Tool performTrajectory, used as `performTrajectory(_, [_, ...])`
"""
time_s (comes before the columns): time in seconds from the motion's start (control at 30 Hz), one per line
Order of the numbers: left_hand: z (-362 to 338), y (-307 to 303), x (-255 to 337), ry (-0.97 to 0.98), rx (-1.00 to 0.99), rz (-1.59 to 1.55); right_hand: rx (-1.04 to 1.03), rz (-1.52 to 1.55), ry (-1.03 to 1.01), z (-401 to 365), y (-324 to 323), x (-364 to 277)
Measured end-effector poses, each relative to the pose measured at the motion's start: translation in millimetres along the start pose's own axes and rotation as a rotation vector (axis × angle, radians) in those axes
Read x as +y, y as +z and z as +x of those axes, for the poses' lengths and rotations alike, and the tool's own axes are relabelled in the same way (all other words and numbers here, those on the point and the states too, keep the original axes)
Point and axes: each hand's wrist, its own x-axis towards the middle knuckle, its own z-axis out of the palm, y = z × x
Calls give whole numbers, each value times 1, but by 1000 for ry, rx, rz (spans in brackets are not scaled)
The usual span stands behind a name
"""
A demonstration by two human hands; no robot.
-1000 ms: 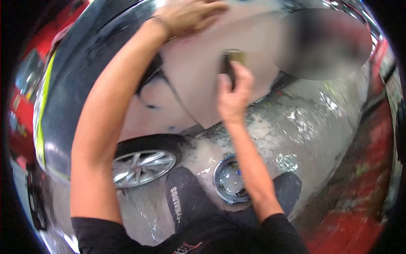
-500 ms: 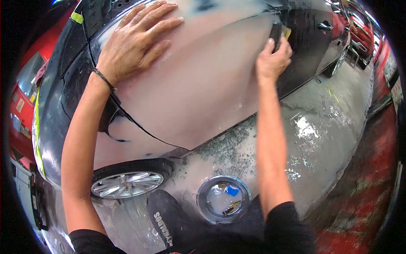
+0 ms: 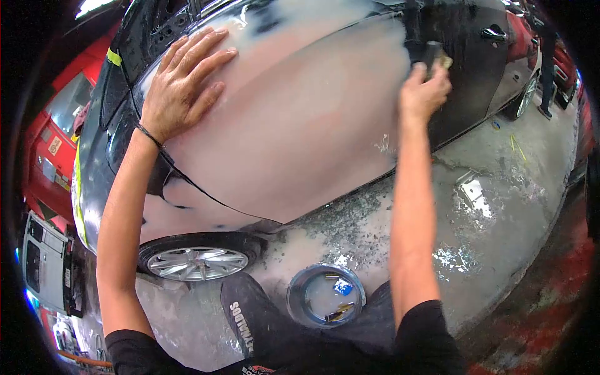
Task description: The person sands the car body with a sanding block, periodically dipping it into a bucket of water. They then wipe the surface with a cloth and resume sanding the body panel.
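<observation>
My left hand [image 3: 182, 87] lies on the upper front part of a car door [image 3: 300, 131], fingers stretched out and a thin dark cord round the wrist. The door's surface is wet, with pale pinkish-white patches and dark areas near its edges. Farther right, my right hand [image 3: 425, 94] grips a small sanding block [image 3: 432, 52], dark with a yellowish side. The block is against the dark panel [image 3: 465, 69] just beyond the pale surface, and my fingers partly hide it.
A bucket [image 3: 292, 299] of cloudy water stands between my legs, a blue piece [image 3: 342, 286] and yellowish pieces inside. The car's front wheel [image 3: 197, 264] is at lower left. Wet floor [image 3: 487, 212] spreads right. Red vehicles and a person's leg [image 3: 548, 69] appear behind.
My right hand has moved right with the sanding block, off the pale edge onto the dark panel. My left hand stays flat on the door; the view has shifted slightly.
</observation>
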Motion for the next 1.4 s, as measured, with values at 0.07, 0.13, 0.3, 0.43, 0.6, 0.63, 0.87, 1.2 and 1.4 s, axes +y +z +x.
performTrajectory(0.07, [1,-1,2,-8,0,0,-48,82,-153,-87,-14,-51])
performTrajectory(0.13, [1,-1,3,-4,7,10,-195,99,-365,-141,-48,-75])
performTrajectory(0.3, [3,-3,8,-14,-30,30,-82,117,-446,-28,-18,-30])
performTrajectory(0.43, [3,-4,7,-26,-39,33,-5,116,-211,5,8,-35])
performTrajectory(0.6, [1,-6,9,-39,-29,23,-199,166,-382,-128,-35,-56])
performTrajectory(0.63, [1,-6,8,-46,-25,31,-227,166,-457,-119,-37,-44])
performTrajectory(0.87, [-4,1,6,-32,32,26,-83,493,363,87,30,23])
performTrajectory(1.2, [-5,-1,6,-44,59,-15,-40,103,373,39,22,-75])
performTrajectory(1.4, [-8,3,7,-70,98,9,-56,145,316,2,22,-124])
